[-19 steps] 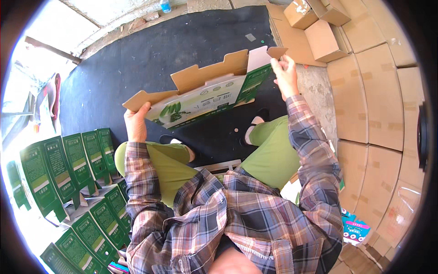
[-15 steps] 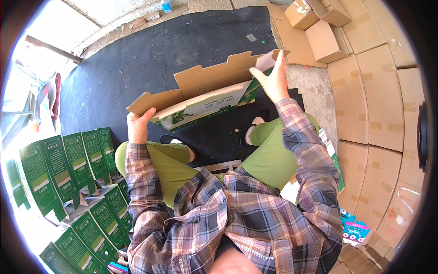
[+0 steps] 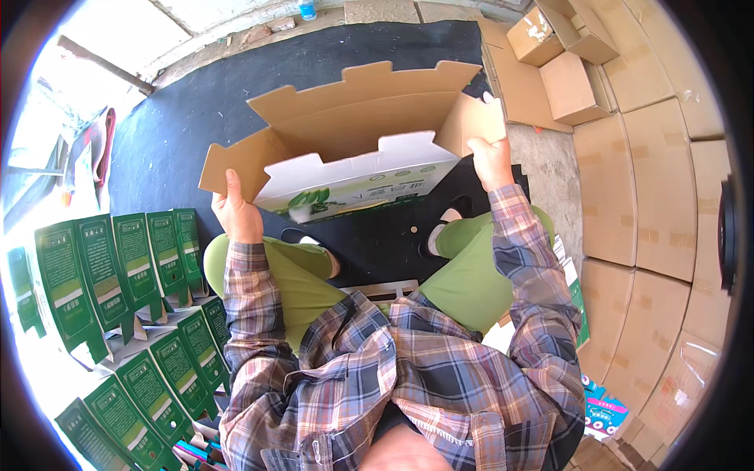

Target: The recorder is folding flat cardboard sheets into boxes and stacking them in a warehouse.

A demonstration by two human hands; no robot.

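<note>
Sitting cross-legged in green trousers (image 3: 471,275) on a black mat (image 3: 196,118), the person holds an opened-out carton (image 3: 353,149) above the knees. The left hand (image 3: 236,212) grips its left flap, fingers closed round the edge; the right hand (image 3: 491,161) clasps the right flap. Green boxes (image 3: 118,267) stand in rows to the left, brown cartons (image 3: 652,180) stacked right.

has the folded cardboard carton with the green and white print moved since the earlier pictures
Yes. The brown cardboard carton with green and white print, held by the left hand and right hand, has opened wider and risen against the black floor mat.
</note>
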